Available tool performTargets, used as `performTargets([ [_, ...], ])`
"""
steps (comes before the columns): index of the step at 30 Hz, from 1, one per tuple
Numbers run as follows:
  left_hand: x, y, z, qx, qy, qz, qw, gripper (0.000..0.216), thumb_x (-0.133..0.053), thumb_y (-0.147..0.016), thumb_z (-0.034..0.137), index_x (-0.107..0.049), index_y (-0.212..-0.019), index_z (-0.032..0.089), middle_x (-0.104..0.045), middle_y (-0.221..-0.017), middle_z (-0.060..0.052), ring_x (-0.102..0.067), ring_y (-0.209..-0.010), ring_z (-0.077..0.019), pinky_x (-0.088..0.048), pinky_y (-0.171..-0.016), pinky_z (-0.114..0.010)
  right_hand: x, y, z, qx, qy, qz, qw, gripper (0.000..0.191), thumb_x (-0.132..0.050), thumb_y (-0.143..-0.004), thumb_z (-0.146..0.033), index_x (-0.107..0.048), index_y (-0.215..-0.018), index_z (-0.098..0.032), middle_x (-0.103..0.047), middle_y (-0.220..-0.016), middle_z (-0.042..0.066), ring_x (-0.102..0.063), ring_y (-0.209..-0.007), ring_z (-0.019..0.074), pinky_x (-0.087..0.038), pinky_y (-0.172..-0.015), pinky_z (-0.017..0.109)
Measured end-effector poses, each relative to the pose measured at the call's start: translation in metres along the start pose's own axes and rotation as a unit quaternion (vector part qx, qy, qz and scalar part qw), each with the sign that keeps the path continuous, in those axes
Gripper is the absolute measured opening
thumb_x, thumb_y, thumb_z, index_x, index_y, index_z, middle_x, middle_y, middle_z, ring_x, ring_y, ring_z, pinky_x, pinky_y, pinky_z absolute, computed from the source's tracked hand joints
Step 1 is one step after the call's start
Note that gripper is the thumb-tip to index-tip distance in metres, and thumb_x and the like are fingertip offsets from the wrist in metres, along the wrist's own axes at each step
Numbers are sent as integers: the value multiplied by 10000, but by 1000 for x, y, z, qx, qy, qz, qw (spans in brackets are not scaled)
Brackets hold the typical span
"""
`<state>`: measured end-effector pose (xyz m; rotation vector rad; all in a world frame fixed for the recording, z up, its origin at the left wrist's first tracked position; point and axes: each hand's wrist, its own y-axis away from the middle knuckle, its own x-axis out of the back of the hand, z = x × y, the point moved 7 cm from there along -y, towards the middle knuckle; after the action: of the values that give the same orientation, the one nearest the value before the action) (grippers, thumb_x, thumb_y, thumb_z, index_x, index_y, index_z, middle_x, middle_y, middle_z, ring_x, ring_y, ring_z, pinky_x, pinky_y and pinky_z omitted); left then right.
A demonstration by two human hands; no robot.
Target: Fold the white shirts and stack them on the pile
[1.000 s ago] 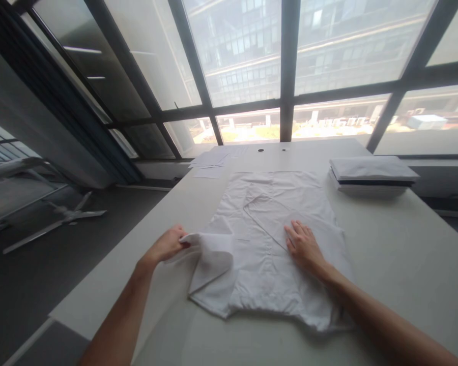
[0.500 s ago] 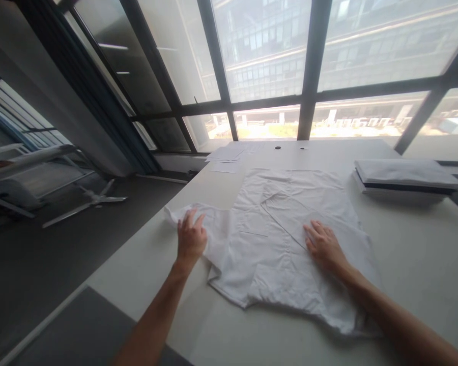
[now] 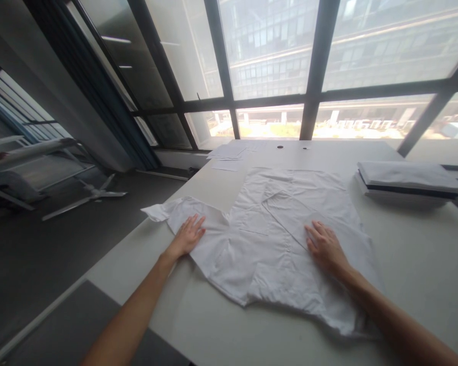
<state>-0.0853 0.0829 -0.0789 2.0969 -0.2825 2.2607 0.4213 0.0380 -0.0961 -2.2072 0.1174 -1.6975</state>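
Observation:
A white long-sleeved garment, perhaps a shirt or lab coat [image 3: 267, 254], lies spread and wrinkled on the white table. One sleeve crosses its body diagonally on the right; the other stretches out to the left, its cuff [image 3: 156, 212] bunched near the table's left edge. My left hand [image 3: 190, 235] rests flat on the left sleeve with its fingers apart. On the folded right sleeve lies my right hand [image 3: 324, 246], palm down and fingers loosely spread. Neither hand grips the cloth.
On the table's right stands a stack of folded white cloth [image 3: 408, 180] with a dark layer in it. Loose paper sheets [image 3: 227, 155] lie at the far left by the windows. The table [image 3: 213, 325] drops to a grey floor on the left.
My left hand has moved slightly left and down and flattened. The left sleeve, crumpled before, now reaches further left and lies smoother. My right hand has stayed in place.

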Motion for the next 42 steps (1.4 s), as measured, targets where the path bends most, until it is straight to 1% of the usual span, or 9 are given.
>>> performTargets([
  [6, 8, -7, 8, 108, -9, -1, 994, 571, -401, -975, 387, -475, -1476, 123, -396, -1551, -233, -324, -1461, -389, -300, -1138, -590, 2, 0, -2, -1, 9, -9, 1000, 434, -433, -954, -270, -603, -1338, -162, -522, -1471, 161, -422, -1394, 309, -349, -1122, 478],
  [9, 12, -13, 47, 31, 20, 36, 999, 563, -329, -1012, 365, -402, -1527, 149, -354, -1593, -172, -260, -1504, -293, -261, -1192, -498, 3, -1, -2, 0, 6, -9, 1000, 434, -440, -950, -266, -608, -1334, -151, -529, -1463, 172, -426, -1390, 317, -351, -1122, 479],
  [12, 6, -14, 83, -62, 48, 19, 997, 565, -311, -1035, 428, -338, -1565, 233, -315, -1624, -111, -215, -1520, -291, -233, -1192, -550, 3, -1, -1, -2, 0, -4, 1000, 438, -450, -943, -263, -606, -1338, -155, -532, -1464, 165, -428, -1387, 321, -348, -1125, 486],
  [17, 1, -23, 81, -43, 16, -67, 997, 585, -426, -1001, 500, -373, -1549, 301, -312, -1624, -114, -258, -1497, -360, -258, -1151, -619, 1, -1, -2, 0, 0, -7, 1000, 438, -462, -936, -261, -599, -1344, -181, -528, -1474, 148, -422, -1395, 317, -348, -1126, 498],
  [20, 19, -34, 88, -41, -1, -52, 998, 561, -565, -944, 424, -490, -1481, 279, -385, -1584, -141, -307, -1472, -386, -267, -1155, -609, 1, -2, -3, -6, 5, -13, 1000, 443, -458, -942, -257, -592, -1358, -182, -516, -1485, 152, -419, -1401, 310, -340, -1134, 492],
  [24, 32, -41, 159, -144, 57, 9, 988, 488, -517, -969, 360, -538, -1435, 216, -458, -1533, -152, -366, -1449, -341, -279, -1180, -539, 3, -3, -5, -16, 1, -24, 1000, 447, -444, -963, -266, -578, -1378, -167, -497, -1500, 165, -404, -1416, 306, -328, -1146, 492],
  [30, -1, -41, 259, -159, 164, 36, 973, 471, -497, -984, 354, -532, -1426, 195, -467, -1521, -171, -375, -1444, -336, -275, -1173, -571, 10, -4, -9, -33, -10, -45, 998, 521, -492, -973, -411, -525, -1421, -148, -458, -1532, 175, -376, -1439, 315, -293, -1170, 492],
  [35, -22, -39, 270, -160, 159, 35, 974, 487, -477, -996, 347, -495, -1467, 224, -404, -1575, -134, -279, -1492, -342, -211, -1197, -590, 20, -4, -12, -35, -37, -23, 998, 358, -569, -946, -371, -635, -1231, -164, -528, -1466, 170, -421, -1404, 316, -322, -1155, 483],
  [42, -21, -36, 271, -148, 73, 27, 986, 501, -423, -1016, 342, -448, -1504, 232, -359, -1605, -90, -263, -1503, -298, -219, -1216, -534, 32, -8, -27, -25, -116, 35, 992, 82, -577, -907, -180, -651, -892, -214, -678, -1240, 115, -593, -1199, 270, -438, -1044, 421],
])
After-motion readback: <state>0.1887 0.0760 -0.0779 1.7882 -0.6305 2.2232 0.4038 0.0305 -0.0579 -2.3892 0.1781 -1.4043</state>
